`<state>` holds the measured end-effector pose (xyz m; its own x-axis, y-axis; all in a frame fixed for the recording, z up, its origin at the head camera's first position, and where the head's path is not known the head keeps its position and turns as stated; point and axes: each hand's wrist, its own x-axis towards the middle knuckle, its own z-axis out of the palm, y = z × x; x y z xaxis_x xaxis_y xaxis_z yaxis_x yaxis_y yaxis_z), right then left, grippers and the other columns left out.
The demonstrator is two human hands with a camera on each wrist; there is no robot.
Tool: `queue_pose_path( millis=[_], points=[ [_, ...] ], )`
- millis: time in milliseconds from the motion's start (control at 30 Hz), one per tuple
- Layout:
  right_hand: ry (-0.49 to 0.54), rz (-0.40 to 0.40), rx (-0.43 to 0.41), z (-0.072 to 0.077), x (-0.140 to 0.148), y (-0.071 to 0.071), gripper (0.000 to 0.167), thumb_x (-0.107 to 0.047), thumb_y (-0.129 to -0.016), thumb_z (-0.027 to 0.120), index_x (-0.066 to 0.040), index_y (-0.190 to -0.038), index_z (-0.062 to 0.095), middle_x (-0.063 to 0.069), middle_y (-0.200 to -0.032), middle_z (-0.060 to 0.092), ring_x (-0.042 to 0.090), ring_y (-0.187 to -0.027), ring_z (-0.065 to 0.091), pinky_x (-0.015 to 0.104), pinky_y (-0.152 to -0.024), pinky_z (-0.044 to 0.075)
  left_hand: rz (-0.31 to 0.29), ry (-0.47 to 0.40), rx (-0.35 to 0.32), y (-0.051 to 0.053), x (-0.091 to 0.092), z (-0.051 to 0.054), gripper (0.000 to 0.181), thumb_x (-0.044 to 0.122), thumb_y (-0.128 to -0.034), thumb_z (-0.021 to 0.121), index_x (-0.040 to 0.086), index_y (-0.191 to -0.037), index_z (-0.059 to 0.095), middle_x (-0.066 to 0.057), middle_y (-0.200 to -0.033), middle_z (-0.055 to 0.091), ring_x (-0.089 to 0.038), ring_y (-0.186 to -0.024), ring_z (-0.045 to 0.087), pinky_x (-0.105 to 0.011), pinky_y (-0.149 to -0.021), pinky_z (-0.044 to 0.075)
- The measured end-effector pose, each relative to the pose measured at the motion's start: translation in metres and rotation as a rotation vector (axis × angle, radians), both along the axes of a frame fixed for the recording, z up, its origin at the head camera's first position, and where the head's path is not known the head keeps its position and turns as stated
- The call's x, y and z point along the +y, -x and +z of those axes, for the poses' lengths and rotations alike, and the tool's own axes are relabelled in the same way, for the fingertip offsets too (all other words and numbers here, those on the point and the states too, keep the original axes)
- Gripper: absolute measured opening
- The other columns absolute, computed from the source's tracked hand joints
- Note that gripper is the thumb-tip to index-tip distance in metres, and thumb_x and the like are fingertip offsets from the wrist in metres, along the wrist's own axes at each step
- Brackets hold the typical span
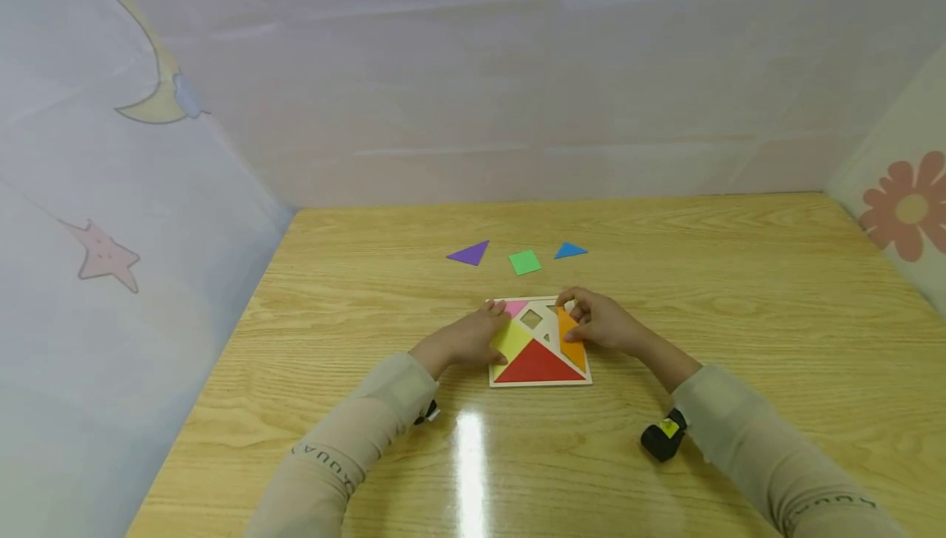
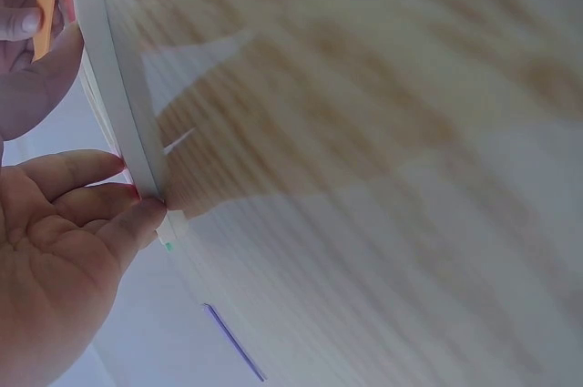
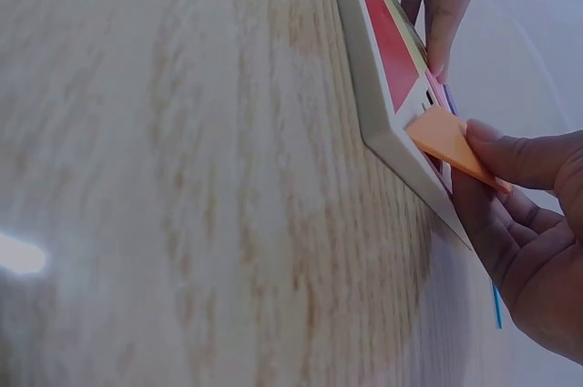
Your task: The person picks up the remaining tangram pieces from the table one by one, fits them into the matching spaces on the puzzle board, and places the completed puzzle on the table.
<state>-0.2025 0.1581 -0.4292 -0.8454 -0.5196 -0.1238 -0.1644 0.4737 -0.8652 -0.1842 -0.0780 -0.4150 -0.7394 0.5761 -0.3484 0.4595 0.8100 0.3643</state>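
Observation:
A square wooden tangram board (image 1: pixel 542 384) lies on the table, bearing a red triangle (image 1: pixel 539 363), a yellow triangle (image 1: pixel 512 339) and a pink piece (image 1: pixel 515 308). My left hand (image 1: pixel 473 336) rests along the board's left side, thumb and fingers spread and touching its edge and pieces. Between thumb and fingers, my right hand (image 1: pixel 608 324) pinches an orange tangram piece (image 3: pixel 448 138), tilted over the board's right side. One end of the orange piece is low at the board; whether it sits in a recess, I cannot tell.
Beyond the board lie a purple triangle (image 1: pixel 470 254), a green square (image 1: pixel 525 262) and a blue triangle (image 1: pixel 570 250). Cut-out recesses show in the board's upper part. A wall sheet (image 1: pixel 547 111) rises behind the wooden table (image 1: pixel 355 291).

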Motion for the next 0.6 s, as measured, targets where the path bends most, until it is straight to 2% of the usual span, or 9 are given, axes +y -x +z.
queue_pose_path(
  millis=[300, 600],
  points=[
    [-0.017, 0.068, 0.048, 0.0021, -0.0022, -0.0017, 0.036, -0.004, -0.073, 0.067, 0.003, -0.103, 0.049, 0.010, -0.077, 0.047, 0.017, -0.060, 0.041, 0.023, -0.049, 0.039, -0.004, 0.003, 0.008, 0.0004, -0.0001, 0.0010, 0.070, 0.026, -0.0792, 0.062, -0.001, -0.134, 0.026, -0.013, -0.141, 0.012, -0.025, -0.129, 0.007, -0.030, -0.104, 0.010],
    [-0.087, 0.098, 0.096, -0.0007, -0.0046, -0.0003, 0.035, -0.004, -0.071, 0.068, 0.001, -0.102, 0.051, 0.005, -0.077, 0.046, 0.017, -0.065, 0.041, 0.025, -0.056, 0.040, -0.004, -0.009, 0.000, 0.0011, -0.0004, -0.0017, 0.071, 0.025, -0.0790, 0.062, 0.000, -0.134, 0.026, -0.013, -0.141, 0.012, -0.025, -0.129, 0.006, -0.030, -0.104, 0.009]
  ],
)
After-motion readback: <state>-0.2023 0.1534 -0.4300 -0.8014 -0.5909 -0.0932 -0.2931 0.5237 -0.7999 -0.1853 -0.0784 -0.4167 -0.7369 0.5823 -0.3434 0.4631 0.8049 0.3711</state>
